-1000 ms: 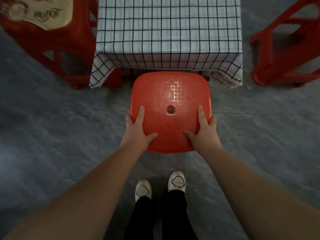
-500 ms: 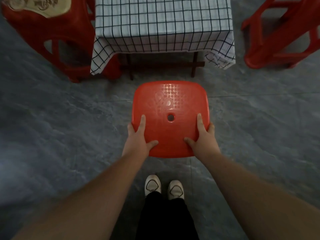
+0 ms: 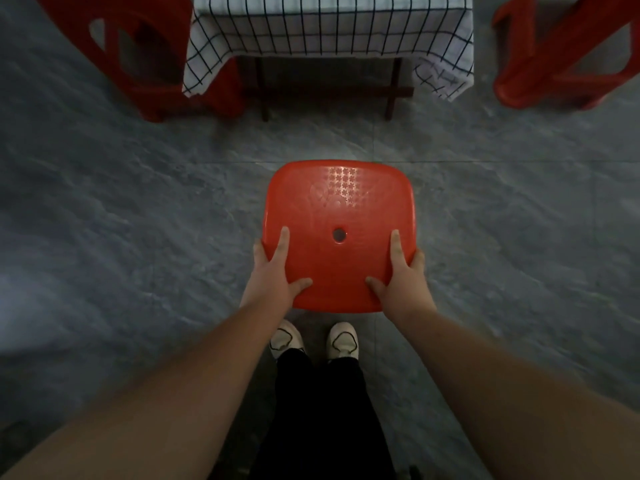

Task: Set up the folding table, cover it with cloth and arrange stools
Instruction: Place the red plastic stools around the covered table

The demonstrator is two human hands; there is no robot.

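A red plastic stool (image 3: pixel 337 216) with a small hole in its seat stands in front of me, seen from above. My left hand (image 3: pixel 273 271) grips the seat's near-left edge and my right hand (image 3: pixel 403 275) grips its near-right edge. The folding table under a white cloth with a dark grid (image 3: pixel 329 26) stands ahead at the top of the view, apart from this stool. Its dark legs and crossbar (image 3: pixel 329 93) show below the cloth's hem.
One red stool (image 3: pixel 138 57) stands at the table's left corner, another red stool (image 3: pixel 561 64) stands to the table's right. Grey stone-pattern floor tiles (image 3: pixel 138 220) lie all around. My white shoes (image 3: pixel 313 341) are just behind the held stool.
The stool in my hands has come back toward me, away from the table. It was right under the cloth's hem; a strip of floor now lies between them.
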